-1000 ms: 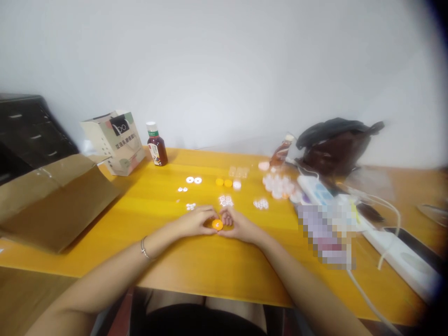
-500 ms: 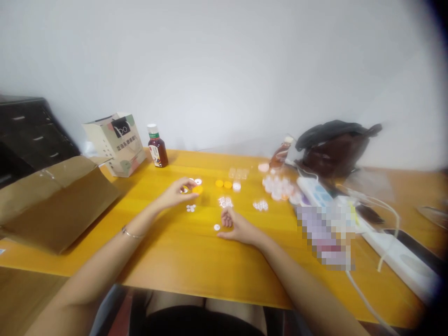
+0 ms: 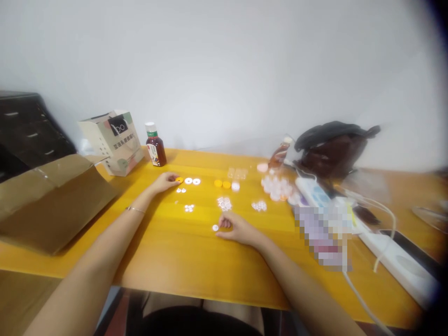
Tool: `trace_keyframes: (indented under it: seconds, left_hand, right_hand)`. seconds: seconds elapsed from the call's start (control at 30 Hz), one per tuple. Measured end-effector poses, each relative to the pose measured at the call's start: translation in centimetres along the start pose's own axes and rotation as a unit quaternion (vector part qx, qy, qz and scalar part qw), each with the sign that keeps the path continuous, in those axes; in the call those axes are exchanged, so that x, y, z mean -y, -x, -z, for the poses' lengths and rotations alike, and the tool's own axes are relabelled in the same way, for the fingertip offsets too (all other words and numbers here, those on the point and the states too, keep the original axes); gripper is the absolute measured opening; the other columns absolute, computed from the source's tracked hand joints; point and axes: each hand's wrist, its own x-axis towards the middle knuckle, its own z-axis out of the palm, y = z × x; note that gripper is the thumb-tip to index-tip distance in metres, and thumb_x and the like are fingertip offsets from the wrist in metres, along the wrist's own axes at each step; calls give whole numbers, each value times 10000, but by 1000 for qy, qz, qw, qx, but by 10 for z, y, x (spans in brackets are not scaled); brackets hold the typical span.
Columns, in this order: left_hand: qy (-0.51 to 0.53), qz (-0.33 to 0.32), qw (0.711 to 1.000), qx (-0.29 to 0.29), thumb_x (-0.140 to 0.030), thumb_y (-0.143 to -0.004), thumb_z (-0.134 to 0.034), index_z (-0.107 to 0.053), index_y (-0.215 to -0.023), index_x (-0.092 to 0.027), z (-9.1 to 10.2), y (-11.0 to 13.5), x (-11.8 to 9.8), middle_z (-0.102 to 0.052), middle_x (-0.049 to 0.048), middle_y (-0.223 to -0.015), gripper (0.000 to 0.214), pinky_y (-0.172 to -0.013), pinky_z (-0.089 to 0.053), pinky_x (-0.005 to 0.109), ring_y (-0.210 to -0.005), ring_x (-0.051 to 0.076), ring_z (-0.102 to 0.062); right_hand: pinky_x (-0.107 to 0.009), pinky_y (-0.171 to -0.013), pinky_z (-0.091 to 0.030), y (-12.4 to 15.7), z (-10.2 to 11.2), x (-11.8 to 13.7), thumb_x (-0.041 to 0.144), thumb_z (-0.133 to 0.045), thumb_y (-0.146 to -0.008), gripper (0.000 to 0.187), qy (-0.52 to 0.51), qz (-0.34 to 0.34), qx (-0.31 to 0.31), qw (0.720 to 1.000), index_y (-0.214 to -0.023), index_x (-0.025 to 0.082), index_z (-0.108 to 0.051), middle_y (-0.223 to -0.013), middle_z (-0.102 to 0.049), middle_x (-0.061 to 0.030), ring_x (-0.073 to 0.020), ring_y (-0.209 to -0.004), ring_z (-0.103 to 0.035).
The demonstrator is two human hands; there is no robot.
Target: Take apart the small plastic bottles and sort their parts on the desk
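My left hand (image 3: 167,182) is at the left end of a short row, its fingertips closed on the edge of an orange round cap (image 3: 179,180) that appears to rest on the table. Two white discs with dark centres (image 3: 192,181) sit just right of it. Below them lie two small white discs (image 3: 181,190) and a small white cluster (image 3: 189,208). My right hand (image 3: 233,227) rests lower on the table, fingers curled and thumb apart; what they may hold is hidden. Beside its thumb lies a white disc (image 3: 215,227).
Two orange caps (image 3: 222,184) and a white cap (image 3: 235,186) stand mid-table, near patterned pieces (image 3: 224,203) and small rings (image 3: 259,206). At left are a cardboard box (image 3: 56,200), paper bag (image 3: 112,142) and bottle (image 3: 155,147). Pale caps (image 3: 276,187) and a power strip (image 3: 395,266) lie right.
My left hand has moved left and slightly away from me with the orange cap, bringing it beside the two white discs. My right hand has barely moved.
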Motion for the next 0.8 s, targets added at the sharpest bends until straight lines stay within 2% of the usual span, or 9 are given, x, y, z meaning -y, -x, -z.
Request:
trace_keyframes:
  seconds: [0.27, 0.37, 0.43, 0.53, 0.6, 0.63, 0.7, 0.77, 0.8]
  left_hand:
    - [10, -16, 999, -27, -431, -570, -696, -651, -901, -111, -9, 1, -2, -654, 65, -802, 462, -679, -473, 295, -696, 175, -588]
    - [9, -20, 998, -57, -418, -594, -684, -634, -918, -110, -8, 3, -8, -648, 76, -852, 450, -691, -477, 295, -717, 173, -589]
    - [1, -27, 995, -96, -412, -660, -634, -620, -935, -114, -9, 7, -19, -627, 93, -933, 406, -713, -471, 298, -769, 178, -583]
    - [-14, -53, 989, -137, -371, -765, -537, -607, -942, -130, -18, 21, -48, -591, 95, -984, 307, -736, -458, 299, -825, 178, -564]
    - [-22, -97, 989, -106, -345, -788, -531, -616, -912, -159, -29, 41, -75, -598, 58, -899, 239, -740, -458, 283, -806, 162, -563]
    - [-43, -161, 985, -51, -328, -821, -500, -609, -944, -169, -35, 54, -88, -595, 54, -883, 229, -756, -457, 288, -819, 162, -560]
    - [-82, -262, 961, 34, -299, -858, -460, -589, -991, -182, -50, 82, -113, -581, 59, -917, 219, -786, -456, 305, -841, 160, -551]
    - [-133, -310, 937, 88, -277, -875, -439, -541, -1093, -189, -64, 109, -130, -551, 82, -1021, 256, -851, -441, 336, -950, 182, -523]
    - [-152, -323, 929, 96, -271, -882, -428, -516, -1133, -187, -70, 119, -135, -536, 94, -1058, 279, -861, -439, 347, -983, 193, -510]
  right_hand:
    - [-244, -647, -435, 0, 0, -3, 289, -664, -687, 192, -1, 13, 2, 1000, -770, 182, -529, -753, -529, 1, -123, -690, -501]
    - [-244, -642, -432, 0, 0, -5, 288, -665, -685, 195, 5, 17, -2, 1000, -769, 181, -527, -752, -529, 1, -124, -688, -499]
    - [-244, -641, -434, 0, 0, -5, 284, -664, -686, 192, 5, 18, 0, 1000, -770, 180, -526, -754, -531, 0, -124, -688, -500]
    - [-244, -643, -436, 0, 0, -4, 278, -666, -683, 187, 1, 18, 2, 1000, -768, 179, -533, -756, -534, 0, -123, -690, -503]
    - [-242, -634, -433, 1, 0, -2, 281, -659, -690, 173, -3, 12, -3, 1000, -753, 178, -535, -742, -536, 2, -120, -677, -501]
    - [-239, -622, -430, 1, 0, 0, 285, -646, -701, 161, -6, 8, -6, 1000, -742, 178, -533, -729, -535, 4, -117, -661, -496]
    - [-234, -596, -421, 2, 0, 2, 281, -595, -736, 125, -17, 5, -6, 1000, -727, 177, -527, -697, -528, 11, -111, -624, -483]
    - [-229, -575, -408, 1, 4, 3, 250, -529, -758, 81, -24, 8, -7, 1000, -721, 179, -521, -662, -518, 19, -109, -596, -472]
    - [-230, -573, -403, 1, 8, 3, 238, -501, -761, 74, -21, 10, -23, 999, -717, 181, -518, -649, -516, 22, -111, -592, -470]
